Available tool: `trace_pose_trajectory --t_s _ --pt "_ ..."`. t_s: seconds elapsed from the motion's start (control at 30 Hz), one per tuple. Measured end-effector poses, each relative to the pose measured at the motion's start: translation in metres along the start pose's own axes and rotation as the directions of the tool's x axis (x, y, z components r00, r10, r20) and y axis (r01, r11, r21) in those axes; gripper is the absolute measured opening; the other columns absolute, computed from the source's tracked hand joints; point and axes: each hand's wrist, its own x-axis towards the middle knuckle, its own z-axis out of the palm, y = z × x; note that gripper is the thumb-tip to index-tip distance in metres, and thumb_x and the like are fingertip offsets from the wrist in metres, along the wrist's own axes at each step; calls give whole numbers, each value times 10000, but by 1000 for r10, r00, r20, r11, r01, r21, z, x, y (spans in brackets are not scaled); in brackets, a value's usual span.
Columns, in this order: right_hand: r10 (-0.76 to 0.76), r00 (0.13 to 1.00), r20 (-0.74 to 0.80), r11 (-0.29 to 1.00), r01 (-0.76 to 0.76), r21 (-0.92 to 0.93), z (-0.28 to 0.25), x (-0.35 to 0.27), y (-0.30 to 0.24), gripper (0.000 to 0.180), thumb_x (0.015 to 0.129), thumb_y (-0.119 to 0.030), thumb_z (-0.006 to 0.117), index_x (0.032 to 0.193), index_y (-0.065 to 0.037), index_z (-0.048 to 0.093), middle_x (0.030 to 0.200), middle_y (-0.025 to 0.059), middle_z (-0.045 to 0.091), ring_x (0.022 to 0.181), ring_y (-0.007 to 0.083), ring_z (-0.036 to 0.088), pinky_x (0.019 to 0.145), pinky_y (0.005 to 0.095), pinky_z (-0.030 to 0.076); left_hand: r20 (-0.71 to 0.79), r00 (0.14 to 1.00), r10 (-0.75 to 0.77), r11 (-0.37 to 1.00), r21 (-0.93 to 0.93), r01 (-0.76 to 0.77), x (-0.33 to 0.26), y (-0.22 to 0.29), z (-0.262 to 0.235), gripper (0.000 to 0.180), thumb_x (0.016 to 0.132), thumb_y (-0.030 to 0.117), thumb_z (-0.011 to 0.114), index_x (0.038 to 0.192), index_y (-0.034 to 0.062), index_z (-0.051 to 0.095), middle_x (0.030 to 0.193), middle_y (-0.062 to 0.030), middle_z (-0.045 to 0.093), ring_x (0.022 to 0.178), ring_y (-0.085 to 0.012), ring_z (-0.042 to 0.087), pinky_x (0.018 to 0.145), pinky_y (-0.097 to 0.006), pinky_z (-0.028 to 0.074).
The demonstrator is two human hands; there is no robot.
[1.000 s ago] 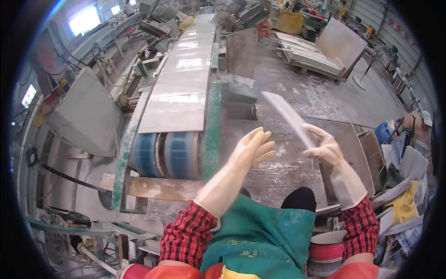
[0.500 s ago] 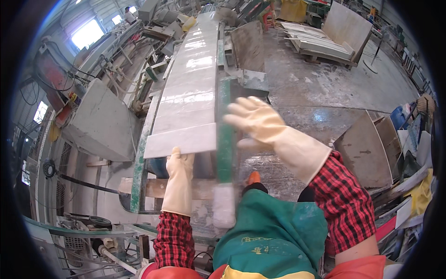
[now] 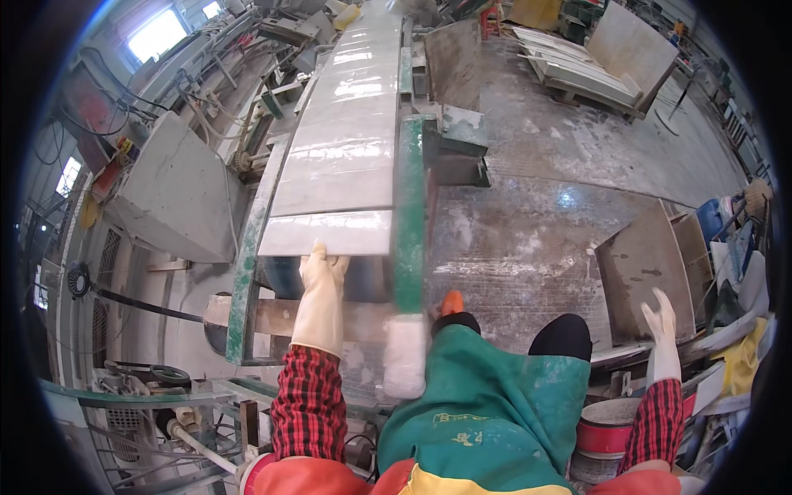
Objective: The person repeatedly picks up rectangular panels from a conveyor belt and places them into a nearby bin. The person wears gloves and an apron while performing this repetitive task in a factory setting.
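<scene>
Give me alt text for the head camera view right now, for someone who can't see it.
A gloved left hand touches the near edge of a pale slab, the closest in a row of slabs on a green-railed conveyor. The gloved right hand is open, near a brown board at right.

And there's the pale slab (image 3: 355,231), whitish and smooth, a narrow rectangle laid crosswise at the near end of the conveyor, broad face up! It looks close to flat, its long near edge out above the blue roller (image 3: 367,280). A thin dark seam runs along its far side, right before the row of shiny slabs (image 3: 334,175), its ends nearly in line with theirs.
</scene>
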Motion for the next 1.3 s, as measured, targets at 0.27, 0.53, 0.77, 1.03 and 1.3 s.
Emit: trace_pose_trajectory --t_s 0.27,0.53,0.77,1.03,1.3 --pt "253 967 1 960 -251 -123 -36 -132 95 591 864 -182 718 1409 -28 548 1464 198 532 1370 359 481 1179 409 352 -53 999 -11 1000 -25 10 28 -4 -6 408 1032 21 460 1431 17 377 1392 -244 496 1226 -432 586 969 -635 571" --pt "424 866 -264 815 -492 -307 -58 -223 115 566 971 -258 637 1485 -83 479 1514 154 497 1412 358 424 1200 426 304 -72 997 -20 999 -37 17 56 -10 -18 382 1017 15 487 1393 21 420 1335 -236 531 1175 -422 613 930 -629 589" --pt "496 804 -328 814 -562 -147 -47 -234 111 545 1016 -253 583 1512 -75 446 1529 154 483 1402 316 451 1182 402 327 -134 991 18 999 47 -12 33 -7 6 359 1071 127 466 1358 -85 425 1368 -241 541 1201 -424 612 963 -531 609" --pt "443 829 -340 843 -515 -155 -39 -237 116 547 1009 -239 592 1508 -67 449 1503 160 507 1393 318 460 1179 400 331 -204 978 -34 983 171 70 56 -3 -5 353 1061 239 523 1322 1 516 1255 -180 655 1018 -404 716 608 -322 654" --pt "399 841 -365 870 -473 -139 -32 -242 118 557 991 -227 610 1502 -65 460 1502 157 511 1383 318 469 1175 406 335 -135 991 -8 994 111 23 48 4 -2 355 1058 165 519 1332 -54 470 1327 -221 580 1171 -406 634 952 -472 619"
